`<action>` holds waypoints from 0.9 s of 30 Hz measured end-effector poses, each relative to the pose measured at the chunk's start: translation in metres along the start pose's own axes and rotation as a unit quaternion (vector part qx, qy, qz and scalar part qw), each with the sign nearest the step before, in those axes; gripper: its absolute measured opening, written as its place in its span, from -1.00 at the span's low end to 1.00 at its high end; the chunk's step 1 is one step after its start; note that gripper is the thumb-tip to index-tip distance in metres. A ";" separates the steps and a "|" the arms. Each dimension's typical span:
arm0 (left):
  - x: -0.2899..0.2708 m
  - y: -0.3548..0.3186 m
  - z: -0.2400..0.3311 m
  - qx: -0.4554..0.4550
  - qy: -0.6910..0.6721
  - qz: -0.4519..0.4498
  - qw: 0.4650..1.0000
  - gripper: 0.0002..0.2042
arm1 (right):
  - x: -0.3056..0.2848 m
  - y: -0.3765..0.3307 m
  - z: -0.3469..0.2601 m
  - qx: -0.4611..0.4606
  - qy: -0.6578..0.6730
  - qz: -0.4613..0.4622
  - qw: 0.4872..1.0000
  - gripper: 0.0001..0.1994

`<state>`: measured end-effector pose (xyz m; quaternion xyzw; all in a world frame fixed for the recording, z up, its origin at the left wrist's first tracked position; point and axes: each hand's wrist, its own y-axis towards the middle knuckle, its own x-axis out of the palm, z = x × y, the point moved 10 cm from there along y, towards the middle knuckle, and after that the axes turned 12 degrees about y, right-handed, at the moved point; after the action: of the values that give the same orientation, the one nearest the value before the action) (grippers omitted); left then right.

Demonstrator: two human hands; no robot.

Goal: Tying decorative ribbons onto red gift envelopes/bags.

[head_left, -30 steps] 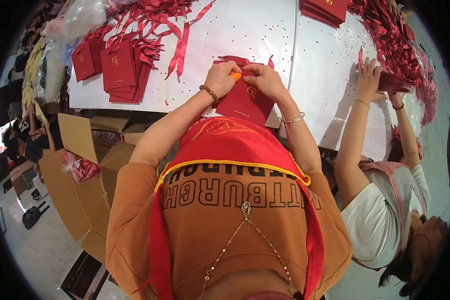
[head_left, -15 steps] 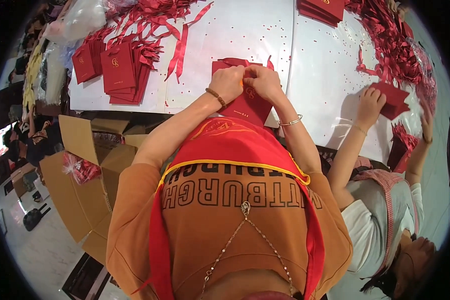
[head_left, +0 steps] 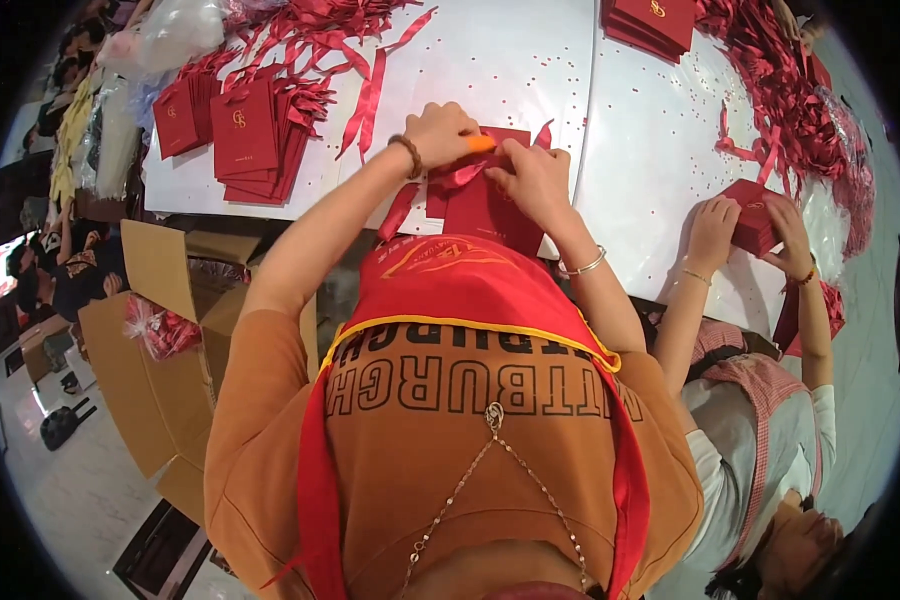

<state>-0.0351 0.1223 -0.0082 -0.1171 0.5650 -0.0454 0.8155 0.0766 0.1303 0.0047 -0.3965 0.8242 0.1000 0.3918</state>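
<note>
In front of me a dark red paper gift bag lies flat on the white table. A glossy red ribbon runs across its upper part in a loose loop. My left hand is over the bag's upper left, fingers curled. A small orange piece sticks out at its thumb side; whether it is a finger cover or a tool I cannot tell. My right hand lies over the bag's right side, thumb and fingers pinching the ribbon. A ribbon end stands up beyond it.
Stacked red bags with ribbons lie at the far left, more bags at the far right. Loose ribbons pile up at right. A co-worker's hands hold a red bag. An open cardboard box stands at left.
My hands were together at the bag's top; my left has moved left and away, and the ribbon now shows as a loop. The co-worker's second hand has joined the first on a bag.
</note>
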 end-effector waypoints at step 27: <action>0.004 -0.034 -0.017 -0.078 -0.192 0.156 0.966 -0.34 | 0.003 0.020 0.022 0.048 0.135 0.055 0.988 -0.78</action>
<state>-0.0477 0.0862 -0.0097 -0.0977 0.4106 0.1501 0.8941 0.0738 0.1523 -0.0151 -0.3414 0.8938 0.0270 0.2897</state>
